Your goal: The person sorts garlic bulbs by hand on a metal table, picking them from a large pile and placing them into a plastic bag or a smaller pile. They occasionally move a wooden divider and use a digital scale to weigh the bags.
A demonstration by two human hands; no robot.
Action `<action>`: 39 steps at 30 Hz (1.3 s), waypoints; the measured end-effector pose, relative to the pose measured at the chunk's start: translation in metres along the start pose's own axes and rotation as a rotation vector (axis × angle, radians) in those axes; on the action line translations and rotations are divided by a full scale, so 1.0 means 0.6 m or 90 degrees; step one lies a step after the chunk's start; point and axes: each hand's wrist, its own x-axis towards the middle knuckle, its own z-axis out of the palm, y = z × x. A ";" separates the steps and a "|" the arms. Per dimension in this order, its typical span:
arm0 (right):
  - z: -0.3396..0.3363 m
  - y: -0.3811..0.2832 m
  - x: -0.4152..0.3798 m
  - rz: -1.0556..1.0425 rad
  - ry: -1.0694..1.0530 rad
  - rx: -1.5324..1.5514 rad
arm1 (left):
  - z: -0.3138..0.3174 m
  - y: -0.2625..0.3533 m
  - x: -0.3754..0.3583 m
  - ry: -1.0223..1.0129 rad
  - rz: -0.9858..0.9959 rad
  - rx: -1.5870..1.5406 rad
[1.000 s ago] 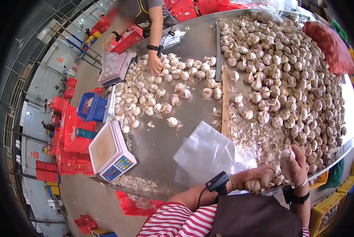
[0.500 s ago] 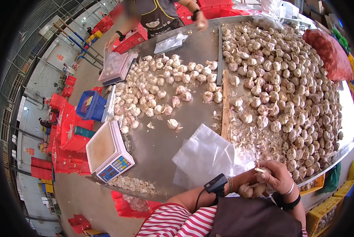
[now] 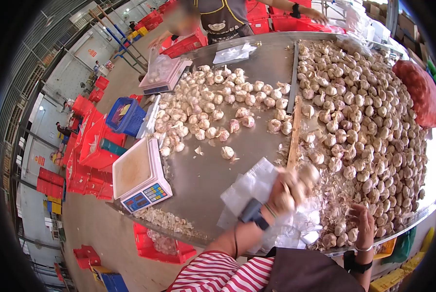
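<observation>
My left hand [image 3: 281,193] is blurred by motion over the clear plastic bags [image 3: 249,182], its fingers wrapped round several garlic bulbs [image 3: 300,181]. My right hand [image 3: 363,225] is at the near edge of the large garlic pile [image 3: 369,141], fingers apart and slightly curled, with nothing in it. Loose skins [image 3: 332,209] lie between the two hands. Left of the wooden strip [image 3: 294,134], a second group of paler bulbs [image 3: 193,107] is spread on the metal table [image 3: 193,170], with one single bulb [image 3: 227,153] nearer to me.
A white scale [image 3: 142,175] stands at the left table edge, another scale [image 3: 165,78] farther back. A blue basket [image 3: 126,116] and red crates [image 3: 94,146] are beyond the left edge. Across the table stands a co-worker [image 3: 223,17]. A red net sack [image 3: 415,92] lies at the right.
My left hand has moved up and left with bulbs, away from my right hand, which has let go and opened. The view has shifted; the co-worker's arm now reaches out to the right.
</observation>
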 end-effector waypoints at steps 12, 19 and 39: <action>-0.132 0.110 -0.057 0.057 0.190 -0.137 | 0.082 0.215 0.057 0.233 0.502 0.797; -0.163 0.138 -0.072 -0.040 0.103 -0.536 | 0.042 -0.179 0.033 -0.467 0.199 1.429; -0.186 0.085 -0.066 0.002 0.166 -0.049 | 0.074 -0.184 0.038 -0.108 -0.295 0.462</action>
